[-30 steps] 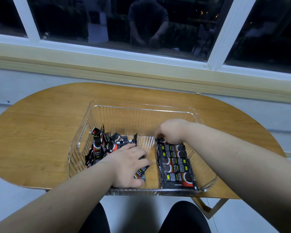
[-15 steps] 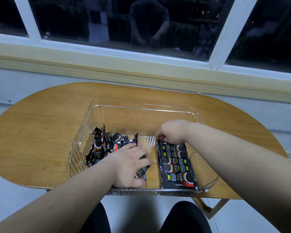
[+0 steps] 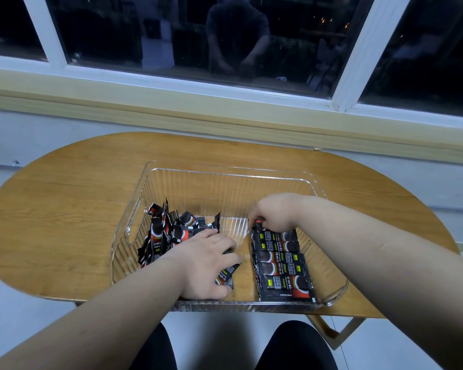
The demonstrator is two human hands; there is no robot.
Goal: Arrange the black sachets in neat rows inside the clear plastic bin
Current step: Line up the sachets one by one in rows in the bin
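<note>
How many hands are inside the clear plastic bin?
2: left hand grips a black sachet near the front wall of the clear plastic bin; right hand touches the far end of the neat sachet row.

I am looking at one bench [image 3: 64, 209]: a wooden top with rounded ends and an even grain, its far edge close to the wall [image 3: 38, 134] under the window sill [image 3: 225, 121]. Directly on it stands a single clear plastic bin [image 3: 226, 186] with ribbed walls, set roughly midway along the top. The bin's near wall sits at the bench's near edge; it may overhang slightly, but I cannot tell. One leg [image 3: 342, 335] shows beneath the right end.
</note>
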